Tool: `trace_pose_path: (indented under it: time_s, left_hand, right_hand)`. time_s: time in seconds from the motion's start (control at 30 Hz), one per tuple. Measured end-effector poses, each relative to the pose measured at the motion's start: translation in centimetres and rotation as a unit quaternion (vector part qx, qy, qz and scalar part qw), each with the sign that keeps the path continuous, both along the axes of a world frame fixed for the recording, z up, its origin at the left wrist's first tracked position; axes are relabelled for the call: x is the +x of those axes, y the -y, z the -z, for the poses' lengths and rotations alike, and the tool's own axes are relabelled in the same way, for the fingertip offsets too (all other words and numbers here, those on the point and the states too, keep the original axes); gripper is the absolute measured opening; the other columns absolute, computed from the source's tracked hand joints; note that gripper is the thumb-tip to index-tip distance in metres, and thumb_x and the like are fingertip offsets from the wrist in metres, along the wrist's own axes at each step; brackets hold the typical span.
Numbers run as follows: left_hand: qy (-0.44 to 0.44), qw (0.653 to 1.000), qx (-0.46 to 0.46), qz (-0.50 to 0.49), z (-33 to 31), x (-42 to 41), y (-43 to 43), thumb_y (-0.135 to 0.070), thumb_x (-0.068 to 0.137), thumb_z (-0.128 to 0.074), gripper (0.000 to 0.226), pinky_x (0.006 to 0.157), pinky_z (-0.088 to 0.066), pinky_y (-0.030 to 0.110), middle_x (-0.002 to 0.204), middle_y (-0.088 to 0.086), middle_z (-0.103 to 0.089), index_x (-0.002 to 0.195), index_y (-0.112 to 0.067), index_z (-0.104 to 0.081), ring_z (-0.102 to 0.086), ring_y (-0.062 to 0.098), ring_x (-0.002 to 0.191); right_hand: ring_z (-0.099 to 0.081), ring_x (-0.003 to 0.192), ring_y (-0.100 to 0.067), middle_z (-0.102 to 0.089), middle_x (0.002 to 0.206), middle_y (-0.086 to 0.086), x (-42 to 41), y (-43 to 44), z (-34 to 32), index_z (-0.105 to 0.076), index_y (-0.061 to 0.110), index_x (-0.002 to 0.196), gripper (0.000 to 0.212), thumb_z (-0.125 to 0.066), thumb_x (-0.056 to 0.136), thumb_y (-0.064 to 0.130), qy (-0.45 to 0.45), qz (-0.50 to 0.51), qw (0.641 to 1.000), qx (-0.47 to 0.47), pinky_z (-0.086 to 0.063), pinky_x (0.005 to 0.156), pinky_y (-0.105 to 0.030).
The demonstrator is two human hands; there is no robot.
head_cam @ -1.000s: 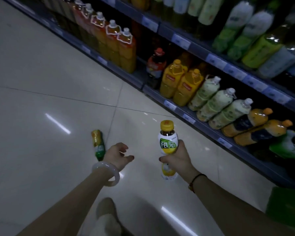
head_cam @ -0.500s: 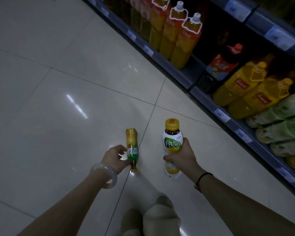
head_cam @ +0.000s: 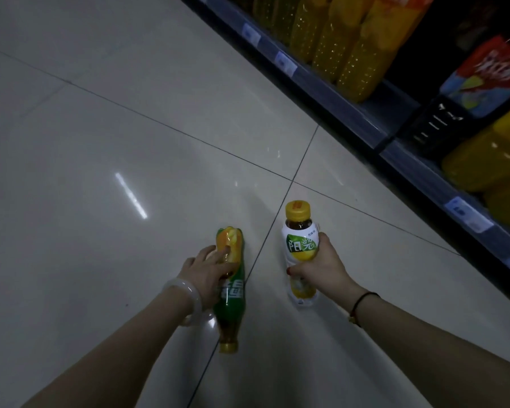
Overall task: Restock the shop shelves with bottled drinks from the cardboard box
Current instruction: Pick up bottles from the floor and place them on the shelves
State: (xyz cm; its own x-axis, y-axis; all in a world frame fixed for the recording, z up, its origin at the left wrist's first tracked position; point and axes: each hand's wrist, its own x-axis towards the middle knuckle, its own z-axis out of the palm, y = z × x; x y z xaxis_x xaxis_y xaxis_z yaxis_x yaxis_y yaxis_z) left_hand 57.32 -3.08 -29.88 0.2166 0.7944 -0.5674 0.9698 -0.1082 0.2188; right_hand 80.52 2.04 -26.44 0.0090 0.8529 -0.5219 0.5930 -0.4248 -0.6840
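- Since half a second ago, the left hand has gone from touching the side of the green bottle to reaching over it. The view has dropped closer to the floor, and the shelf's upper rows have left the picture.
- The green bottle lies lengthwise along a dark grout line, with its gold cap pointing back at the person and its orange-and-yellow printed base end pointing away.
- The left hand's fingers are curled over that orange part and grip it. The thumb is hidden under the hand, and I cannot tell whether the bottle is still resting on the tiles or has been lifted just clear of them.
- The right hand is wrapped round the middle of a white-labelled bottle and clamps it. This bottle is held roughly upright, with its yellow cap on top, dark drink showing at the neck and a lemon printed on the label.
- The two bottles are near each other but apart, one on each side of the grout line.
- A pale bangle sits on the left wrist, and a dark cord sits on the right wrist.
- The floor is glossy pale tile and carries a bright streak of reflected light.
- The bottom shelf runs diagonally along the right side, with price tags on its front edge.
- Large yellow drink bottles stand in a row on the shelf. Further right are a red-labelled bottle and more yellow containers.
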Motion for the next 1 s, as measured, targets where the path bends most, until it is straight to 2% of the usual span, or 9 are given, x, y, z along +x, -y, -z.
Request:
trace_pose_path:
  time_s: [0.13,0.23,0.3,0.4,0.5,0.67,0.8,0.9,1.0]
  left_hand:
    - [-0.024,0.997,0.014,0.068,2.3,0.2,-1.2,-0.033,0.078,-0.067,0.079,0.109,-0.027,0.048,0.159,-0.008,0.007,0.141,-0.047,-0.023,-0.009,0.032,0.142]
    - [-0.028,0.994,0.035,0.095,2.8,0.6,-1.8,-0.035,0.074,-0.071,0.082,0.105,-0.031,0.047,0.158,-0.009,0.001,0.137,-0.052,-0.023,-0.015,0.034,0.138]
    - [-0.034,0.992,0.048,0.107,2.7,0.3,-2.1,-0.038,0.073,-0.070,0.079,0.104,-0.029,0.047,0.158,-0.007,-0.004,0.135,-0.054,-0.024,-0.016,0.033,0.137]
    - [-0.051,0.988,0.067,0.128,2.0,-0.2,-2.3,-0.045,0.076,-0.066,0.071,0.108,-0.018,0.052,0.157,-0.007,-0.010,0.136,-0.048,-0.028,-0.006,0.032,0.143]
    - [-0.050,0.981,0.083,0.168,1.6,0.0,-2.7,-0.050,0.072,-0.069,0.079,0.113,-0.004,0.057,0.155,-0.009,-0.016,0.138,-0.041,-0.027,0.001,0.026,0.146]
    - [-0.061,0.974,0.133,0.171,3.0,0.0,-2.5,-0.060,0.066,-0.068,0.081,0.112,-0.005,0.054,0.145,0.000,-0.031,0.136,-0.044,-0.031,-0.015,0.029,0.141]
    - [-0.060,0.982,0.121,0.131,3.5,-0.2,-1.5,-0.064,0.070,-0.060,0.073,0.112,-0.010,0.048,0.136,0.005,-0.037,0.135,-0.041,-0.036,-0.027,0.028,0.133]
    - [-0.017,0.990,0.099,0.098,4.1,-0.5,-0.8,-0.064,0.065,-0.064,0.070,0.112,-0.010,0.042,0.130,-0.005,-0.044,0.127,-0.040,-0.042,-0.039,0.018,0.126]
    - [-0.018,0.990,0.088,0.109,4.4,-0.7,-0.6,-0.060,0.062,-0.068,0.072,0.110,-0.012,0.046,0.127,-0.013,-0.052,0.124,-0.041,-0.039,-0.046,0.015,0.120]
  right_hand:
    - [-0.061,0.097,-0.025,-0.062,0.107,-0.004,0.0,-1.0,2.3,-0.045,0.016,0.116,0.071,-0.082,0.056,0.008,0.008,0.004,1.000,0.007,-0.053,0.087,-0.043]
    - [-0.063,0.094,-0.024,-0.065,0.103,-0.002,-0.1,-1.4,3.0,-0.049,0.017,0.111,0.072,-0.082,0.047,0.020,0.014,0.006,1.000,0.006,-0.054,0.085,-0.044]
    - [-0.062,0.095,-0.023,-0.063,0.103,-0.002,-0.2,-1.3,2.9,-0.048,0.016,0.110,0.068,-0.083,0.052,0.015,0.011,0.010,1.000,0.004,-0.053,0.085,-0.041]
    - [-0.059,0.096,-0.022,-0.059,0.103,-0.002,-0.3,-1.2,2.7,-0.045,0.014,0.112,0.063,-0.082,0.061,0.006,0.010,0.009,1.000,0.005,-0.049,0.080,-0.033]
    - [-0.060,0.097,-0.024,-0.061,0.104,-0.003,-0.2,-1.1,2.7,-0.045,0.014,0.113,0.065,-0.082,0.060,0.007,0.011,0.008,1.000,0.009,-0.051,0.084,-0.038]
    - [-0.060,0.098,-0.023,-0.060,0.107,-0.004,0.5,-0.7,2.8,-0.045,0.014,0.114,0.066,-0.083,0.060,0.009,0.012,0.019,1.000,0.007,-0.052,0.088,-0.041]
    - [-0.062,0.098,-0.025,-0.062,0.107,-0.006,0.8,-0.4,2.8,-0.046,0.013,0.115,0.068,-0.083,0.058,0.010,0.012,0.023,1.000,0.008,-0.053,0.088,-0.045]
    - [-0.061,0.098,-0.024,-0.061,0.107,-0.005,0.7,-0.3,2.7,-0.045,0.014,0.114,0.067,-0.083,0.059,0.010,0.013,0.020,1.000,0.009,-0.053,0.087,-0.044]
    - [-0.061,0.097,-0.023,-0.061,0.106,-0.004,0.5,-0.2,2.7,-0.044,0.015,0.113,0.064,-0.082,0.062,0.009,0.012,0.010,1.000,0.011,-0.053,0.084,-0.039]
